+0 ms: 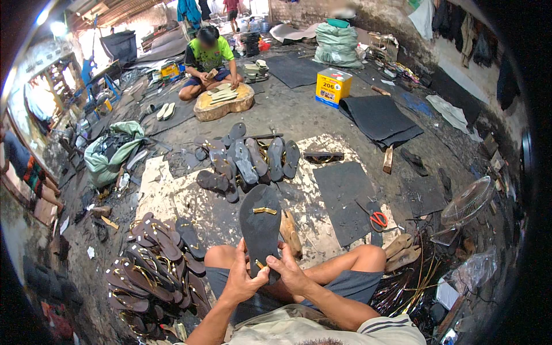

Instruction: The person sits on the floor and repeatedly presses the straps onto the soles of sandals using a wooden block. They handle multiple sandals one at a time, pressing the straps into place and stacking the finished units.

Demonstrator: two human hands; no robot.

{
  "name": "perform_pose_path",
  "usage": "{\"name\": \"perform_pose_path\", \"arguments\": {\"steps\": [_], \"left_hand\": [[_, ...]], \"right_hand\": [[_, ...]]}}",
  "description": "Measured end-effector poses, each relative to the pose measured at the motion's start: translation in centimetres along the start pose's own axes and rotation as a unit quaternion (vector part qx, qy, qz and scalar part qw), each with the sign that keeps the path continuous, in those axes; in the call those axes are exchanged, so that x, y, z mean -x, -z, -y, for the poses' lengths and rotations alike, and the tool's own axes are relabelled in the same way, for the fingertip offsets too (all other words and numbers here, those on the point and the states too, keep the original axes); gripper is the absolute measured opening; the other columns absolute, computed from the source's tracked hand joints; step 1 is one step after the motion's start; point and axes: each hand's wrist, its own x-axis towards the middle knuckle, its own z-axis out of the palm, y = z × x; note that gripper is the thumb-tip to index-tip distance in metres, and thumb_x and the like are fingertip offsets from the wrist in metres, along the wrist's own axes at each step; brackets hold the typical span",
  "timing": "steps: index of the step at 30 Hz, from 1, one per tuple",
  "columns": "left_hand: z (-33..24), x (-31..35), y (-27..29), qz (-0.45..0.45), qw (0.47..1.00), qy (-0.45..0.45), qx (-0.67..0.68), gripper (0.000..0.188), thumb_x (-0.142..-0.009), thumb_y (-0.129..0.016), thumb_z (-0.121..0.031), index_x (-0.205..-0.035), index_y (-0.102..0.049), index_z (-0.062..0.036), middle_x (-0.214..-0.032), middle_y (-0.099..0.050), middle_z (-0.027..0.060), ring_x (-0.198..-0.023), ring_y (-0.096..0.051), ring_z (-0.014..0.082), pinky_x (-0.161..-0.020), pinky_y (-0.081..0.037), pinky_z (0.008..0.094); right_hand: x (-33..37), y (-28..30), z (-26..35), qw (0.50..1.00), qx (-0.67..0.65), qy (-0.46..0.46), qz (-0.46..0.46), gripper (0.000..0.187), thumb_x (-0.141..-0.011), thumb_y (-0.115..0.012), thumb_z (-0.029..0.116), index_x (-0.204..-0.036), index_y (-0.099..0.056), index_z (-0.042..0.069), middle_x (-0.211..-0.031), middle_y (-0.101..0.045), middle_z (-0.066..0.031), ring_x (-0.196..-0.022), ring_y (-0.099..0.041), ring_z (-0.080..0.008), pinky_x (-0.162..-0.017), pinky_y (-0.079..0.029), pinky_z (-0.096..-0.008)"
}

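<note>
Between my two hands a dark flip-flop sole (257, 233) is held up over my crossed legs, toe end pointing away. A short gold strap piece (265, 211) lies across its upper part, and a second small gold piece (260, 264) shows near the heel by my thumbs. My left hand (242, 280) is closed on the sole's left lower edge. Opposite it, my right hand (288, 274) grips the right lower edge, thumb on top. The fingers beneath the sole are hidden. A wooden shoe last (291, 234) rests just beyond my right hand.
Finished-looking sandals are heaped (150, 261) at my left; more sandals (244, 161) lie ahead. Right of me are a black sheet (344, 201), red-handled scissors (378, 219), shoe lasts (402, 251), loose strips (418, 287) and a fan (468, 201). A co-worker (210, 57) sits at a wooden block (227, 108).
</note>
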Motion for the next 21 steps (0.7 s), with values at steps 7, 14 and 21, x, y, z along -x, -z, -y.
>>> {"name": "perform_pose_path", "arguments": {"steps": [7,14,21], "left_hand": [[2.5,-1.0,1.8,0.007,0.997,0.011,0.072,0.094,-0.092,-0.069,-0.020,-0.157,-0.005,0.0020,-0.155,-0.028,0.0179,-0.141,-0.034,0.0244,-0.116,-0.030,0.0374],[1.0,-1.3,3.8,-0.136,0.960,-0.179,0.170,0.105,-0.091,-0.053,-0.067,-0.155,-0.001,-0.0028,-0.157,-0.025,0.0123,-0.142,-0.030,0.0244,-0.117,-0.027,0.0408],[6.2,-3.9,11.4,-0.510,0.847,0.055,0.140,0.069,-0.105,-0.031,-0.059,-0.128,-0.059,-0.0001,-0.121,-0.063,0.0069,-0.109,-0.058,0.0167,-0.099,-0.045,0.0354]], "right_hand": [[-1.8,-0.2,-1.8,0.988,0.136,0.053,-0.058,0.066,-0.099,-0.064,0.029,-0.146,-0.026,0.002,-0.130,-0.050,-0.0134,-0.113,-0.054,-0.0180,-0.094,-0.048,-0.0324],[-1.9,-1.3,-2.7,0.926,0.275,0.258,0.023,0.093,-0.079,-0.085,0.034,-0.147,-0.031,0.002,-0.141,-0.041,-0.0148,-0.129,-0.046,-0.0272,-0.107,-0.040,-0.0403],[-5.0,-4.3,-1.4,0.936,0.341,-0.013,0.092,0.056,-0.088,-0.077,0.028,-0.128,-0.057,-0.005,-0.114,-0.068,-0.0150,-0.107,-0.064,-0.0209,-0.097,-0.049,-0.0355]]}}
